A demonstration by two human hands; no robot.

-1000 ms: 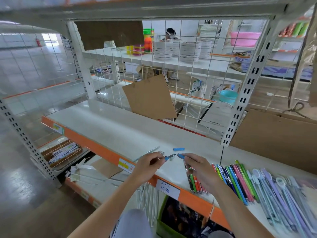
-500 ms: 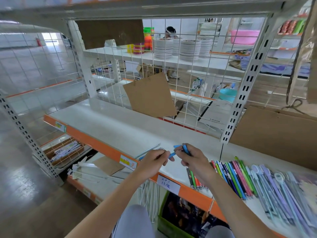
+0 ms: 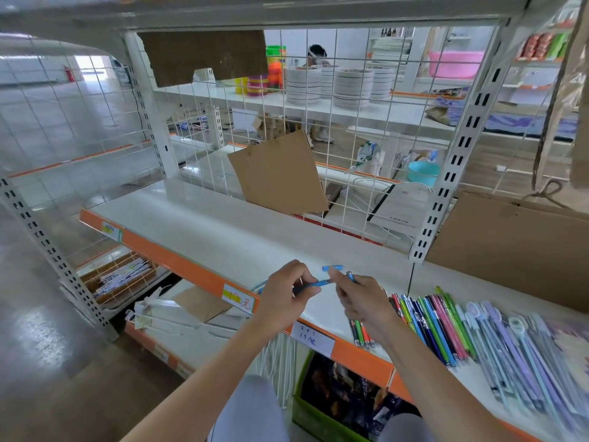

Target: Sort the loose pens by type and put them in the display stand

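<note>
Since the earlier frames the two hands are no longer apart over the shelf edge: they are meeting above it, and the blue pen is now bridging them. The left hand (image 3: pixel 288 293) is gripping the blue pen (image 3: pixel 314 284) with curled fingers around its barrel, the long axis lying nearly level and pointing toward the right hand (image 3: pixel 360 301). The right hand is pinching the pen's free end between thumb and fingertip while also holding a second pen (image 3: pixel 350 276), whose clip end is projecting upward behind the knuckles. A loose blue cap (image 3: pixel 333 267) is lying on the white shelf (image 3: pixel 223 231) just beyond both hands, nearer the right hand. The sorted rows are lying to the right: the coloured pens (image 3: pixel 433 327) side by side, then the pastel pens (image 3: pixel 510 342) beyond them, all with barrels running toward the shelf's front edge. The likely next move is a transfer rightward, so the right hand is the better placed of the two. A display stand cannot be identified in this view.
</note>
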